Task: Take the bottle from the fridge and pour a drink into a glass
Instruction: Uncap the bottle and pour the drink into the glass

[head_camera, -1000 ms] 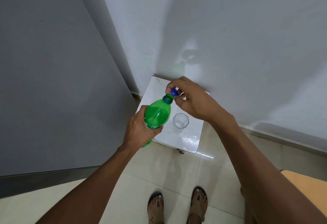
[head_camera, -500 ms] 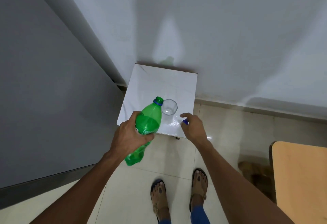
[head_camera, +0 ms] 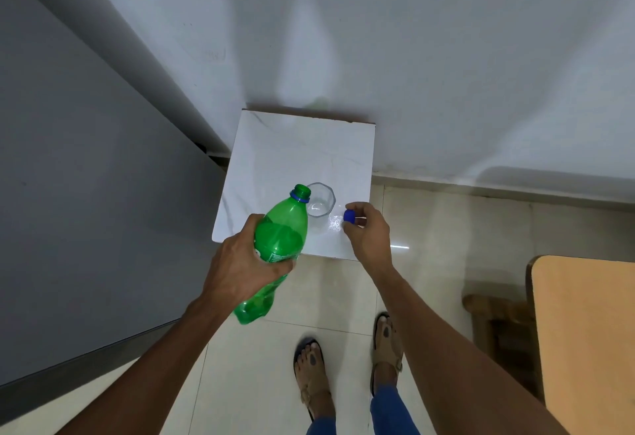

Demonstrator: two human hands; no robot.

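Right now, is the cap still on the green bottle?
No. The green bottle, held by the left hand, has an open mouth, and the right hand pinches the blue cap beside the glass.

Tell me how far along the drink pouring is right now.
Done: the green bottle is out and uncapped; the right hand pinches its blue cap. In hand: the left hand tilts the bottle's mouth toward the glass on the white table. Left: pouring; the glass looks empty.
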